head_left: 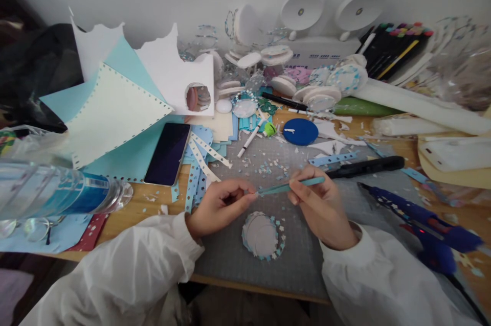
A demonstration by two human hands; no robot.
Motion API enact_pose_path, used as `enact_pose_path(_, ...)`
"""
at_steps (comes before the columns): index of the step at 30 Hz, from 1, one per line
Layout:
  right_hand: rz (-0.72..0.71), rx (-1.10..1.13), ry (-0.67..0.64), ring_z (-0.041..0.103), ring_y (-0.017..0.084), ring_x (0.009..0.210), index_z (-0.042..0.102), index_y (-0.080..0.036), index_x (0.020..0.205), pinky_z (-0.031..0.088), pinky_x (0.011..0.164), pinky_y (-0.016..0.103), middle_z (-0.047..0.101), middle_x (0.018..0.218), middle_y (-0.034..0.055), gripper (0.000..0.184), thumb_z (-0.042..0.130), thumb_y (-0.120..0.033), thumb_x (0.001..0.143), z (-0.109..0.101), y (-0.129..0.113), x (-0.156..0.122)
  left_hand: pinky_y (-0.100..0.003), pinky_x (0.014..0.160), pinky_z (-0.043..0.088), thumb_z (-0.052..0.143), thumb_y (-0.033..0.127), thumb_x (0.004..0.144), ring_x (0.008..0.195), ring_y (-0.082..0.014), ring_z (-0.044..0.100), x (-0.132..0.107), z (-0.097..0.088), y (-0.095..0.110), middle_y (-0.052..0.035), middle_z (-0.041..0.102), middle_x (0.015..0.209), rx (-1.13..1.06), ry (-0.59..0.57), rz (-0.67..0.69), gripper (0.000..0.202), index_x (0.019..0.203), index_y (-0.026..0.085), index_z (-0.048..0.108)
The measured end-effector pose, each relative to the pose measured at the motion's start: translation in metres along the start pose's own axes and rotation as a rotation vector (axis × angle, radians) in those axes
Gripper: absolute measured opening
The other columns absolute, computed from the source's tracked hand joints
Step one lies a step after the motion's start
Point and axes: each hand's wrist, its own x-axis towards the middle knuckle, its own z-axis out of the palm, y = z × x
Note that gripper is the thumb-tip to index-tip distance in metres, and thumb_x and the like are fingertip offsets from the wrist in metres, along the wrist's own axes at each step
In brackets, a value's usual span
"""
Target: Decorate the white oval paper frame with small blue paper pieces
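Note:
My right hand (320, 206) grips a pair of teal tweezers (307, 182), whose tips point left toward my other hand. My left hand (224, 203) is closed in a pinch right at those tips; whatever tiny piece is between its fingers is too small to name. Below and between both hands, a round white disc (261, 235) lies on the grey cutting mat (303, 264). Small blue and white paper stars line its edge. More tiny paper cutouts (270, 166) are scattered on the mat beyond my hands.
To the right lie a blue hot glue gun (425, 229) and a black tool (368, 166). A phone (168, 154), punched paper sheets (118, 111) and a water bottle (69, 190) occupy the left. Behind are a blue oval (300, 132), stacked white discs (276, 54) and markers (395, 52).

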Motion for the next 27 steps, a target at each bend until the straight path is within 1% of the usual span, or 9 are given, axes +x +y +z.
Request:
enact_pose_path(7, 0.003, 0.035, -0.027, 0.046, 0.007, 0.050, 0.057, -0.020, 0.072, 0.032, 0.048, 0.023, 0.051, 0.065, -0.0041, 0.021, 0.076, -0.030, 0.075, -0.0008, 0.0002, 0.0000, -0.017, 0.042, 0.028, 0.059, 0.032, 0.087, 0.046, -0.0063, 0.035, 0.0003, -0.0005, 0.0014, 0.0047, 0.044, 0.052, 0.008, -0.009, -0.003, 0.021, 0.082, 0.012, 0.066)
enact_pose_path(11, 0.000, 0.024, -0.032, 0.046, 0.007, 0.050, 0.057, -0.020, 0.073, 0.032, 0.047, 0.022, 0.051, 0.064, -0.0040, 0.022, 0.076, -0.031, 0.074, -0.0015, 0.0011, 0.0008, -0.017, 0.042, 0.027, 0.059, 0.031, 0.087, 0.045, -0.0059, 0.034, 0.0012, -0.0007, 0.0024, 0.0052, 0.043, 0.052, 0.016, -0.021, 0.002, 0.021, 0.082, 0.012, 0.066)
enact_pose_path(16, 0.027, 0.021, -0.014, 0.044, 0.008, 0.049, 0.056, -0.020, 0.072, 0.032, 0.046, 0.023, 0.050, 0.060, -0.0044, 0.025, 0.077, -0.033, 0.073, -0.0014, 0.0017, 0.0006, -0.017, 0.042, 0.028, 0.059, 0.033, 0.086, 0.045, -0.0062, 0.036, 0.0013, -0.0006, 0.0023, 0.0047, 0.044, 0.051, 0.031, -0.017, 0.002, 0.022, 0.081, 0.012, 0.066)
enact_pose_path(19, 0.025, 0.016, -0.018, 0.044, 0.007, 0.048, 0.056, -0.020, 0.071, 0.031, 0.045, 0.023, 0.050, 0.060, -0.0046, 0.025, 0.078, -0.033, 0.072, -0.0015, 0.0016, 0.0005, -0.017, 0.042, 0.028, 0.060, 0.031, 0.086, 0.045, -0.0061, 0.035, 0.0014, -0.0004, 0.0022, 0.0047, 0.044, 0.051, 0.031, -0.008, 0.015, 0.021, 0.081, 0.012, 0.066)
enact_pose_path(24, 0.019, 0.013, 0.033, 0.044, 0.008, 0.049, 0.056, -0.020, 0.070, 0.032, 0.046, 0.023, 0.050, 0.061, -0.0044, 0.027, 0.079, -0.035, 0.070, -0.0006, 0.0011, 0.0013, -0.017, 0.042, 0.028, 0.059, 0.031, 0.087, 0.044, -0.0060, 0.035, 0.0015, -0.0006, 0.0022, 0.0052, 0.044, 0.051, 0.038, -0.011, 0.019, 0.020, 0.083, 0.012, 0.065)
enact_pose_path(27, 0.020, 0.000, 0.019, 0.044, 0.008, 0.049, 0.056, -0.020, 0.071, 0.032, 0.046, 0.023, 0.050, 0.060, -0.0045, 0.026, 0.078, -0.035, 0.071, 0.0001, 0.0009, 0.0014, -0.017, 0.042, 0.028, 0.059, 0.031, 0.086, 0.044, -0.0061, 0.035, 0.0013, -0.0006, 0.0021, 0.0051, 0.044, 0.051, 0.033, -0.016, 0.009, 0.020, 0.082, 0.012, 0.065)
